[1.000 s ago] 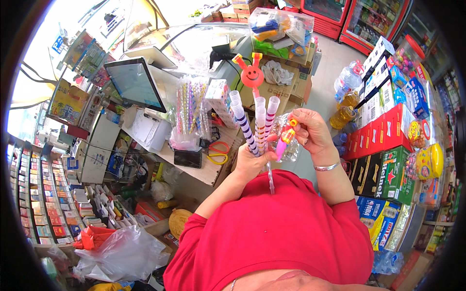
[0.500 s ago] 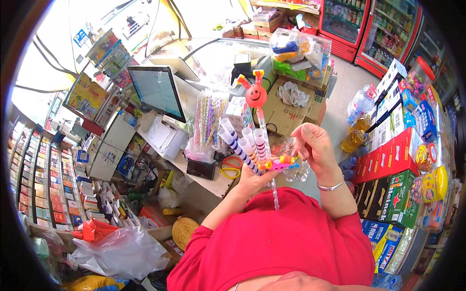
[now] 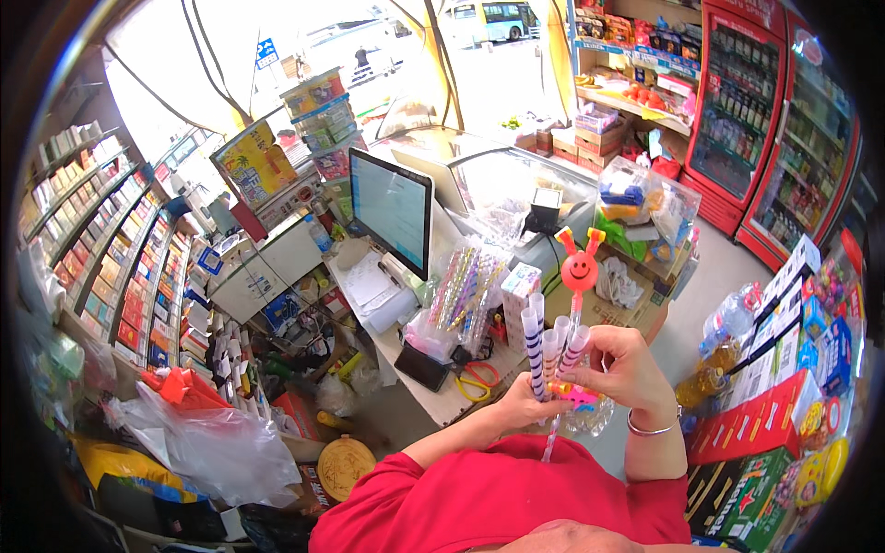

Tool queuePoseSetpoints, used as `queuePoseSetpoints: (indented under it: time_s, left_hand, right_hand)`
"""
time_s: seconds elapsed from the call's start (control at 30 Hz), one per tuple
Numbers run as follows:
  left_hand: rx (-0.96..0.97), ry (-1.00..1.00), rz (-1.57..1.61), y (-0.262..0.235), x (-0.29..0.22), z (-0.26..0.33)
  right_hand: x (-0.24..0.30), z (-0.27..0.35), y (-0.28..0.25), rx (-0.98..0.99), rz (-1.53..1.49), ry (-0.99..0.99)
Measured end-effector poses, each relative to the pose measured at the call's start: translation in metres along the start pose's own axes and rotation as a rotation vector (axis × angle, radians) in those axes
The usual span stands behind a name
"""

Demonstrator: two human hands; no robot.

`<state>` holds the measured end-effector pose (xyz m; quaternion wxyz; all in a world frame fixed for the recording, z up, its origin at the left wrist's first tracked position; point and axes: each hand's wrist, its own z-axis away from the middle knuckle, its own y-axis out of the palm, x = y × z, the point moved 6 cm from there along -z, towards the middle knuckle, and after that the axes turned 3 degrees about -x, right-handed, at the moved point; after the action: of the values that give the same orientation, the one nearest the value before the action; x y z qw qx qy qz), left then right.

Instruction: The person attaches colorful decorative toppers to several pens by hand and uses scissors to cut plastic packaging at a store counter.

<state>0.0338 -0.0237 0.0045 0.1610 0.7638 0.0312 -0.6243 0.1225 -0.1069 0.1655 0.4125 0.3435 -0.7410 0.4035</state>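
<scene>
Tubes (image 3: 533,343) with stripes stand in a bunch in the left hand (image 3: 527,405), in front of the red shirt (image 3: 479,498) and just past the edge of the counter (image 3: 441,404). The left hand is wrapped around their low part. The right hand (image 3: 631,364) is bent in at the top of the bunch, and its thumb and finger seem to pinch the tube nearest to it, but I cannot tell how tight. A red smiley head (image 3: 580,275) with two horns sticks up behind the tubes, and a clear twisty stick (image 3: 550,442) pokes out under the left hand. A bit of a pink toy (image 3: 579,397) shows between the hands, and shiny clear plastic (image 3: 595,421) is just beside it. The tubes look light and hollow, like thin, stiff plastic. They may be smooth and slide past each other, and a hard squeeze could bend or crack one. The low part looks good for holding the whole bunch, and a soft pinch near the rim should do for one tube. Half a second ago, the right hand was apart from the tubes with its fingers up; now it is at their tops. The pink toy lay in plain sight by the left thumb then, and now most of it is hidden. The view has swung too, so a bus (image 3: 502,20) outside now shows.
</scene>
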Motion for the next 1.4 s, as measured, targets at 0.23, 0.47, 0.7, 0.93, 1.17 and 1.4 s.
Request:
queuePoseSetpoints:
  time_s: [0.23, 0.47, 0.7, 0.93, 1.17, 1.4]
  left_hand:
    - [-0.004, -0.009, 0.057, 0.004, 0.001, 0.002]
    - [0.009, -0.025, 0.046, 0.007, 0.013, -0.001]
    - [-0.091, 0.140, 0.107, 0.001, -0.016, 0.000]
    - [-0.267, 0.230, 0.411, -0.020, -0.043, -0.016]
    - [-0.265, 0.272, 0.480, -0.008, -0.044, -0.024]
    - [-0.263, 0.201, 0.245, -0.006, -0.049, -0.023]
  right_hand:
    - [0.006, -0.007, -0.011, -0.065, -0.016, -0.103]
    - [0.050, 0.012, -0.055, -0.573, -0.299, -0.575]
    - [0.035, 0.058, -0.083, -0.832, -0.177, -0.590]
    - [-0.092, 0.072, -0.015, -0.535, -0.261, 0.053]
    - [-0.101, 0.077, 0.019, -0.441, -0.010, -0.003]
    - [-0.089, 0.076, 0.018, -0.460, 0.261, -0.082]
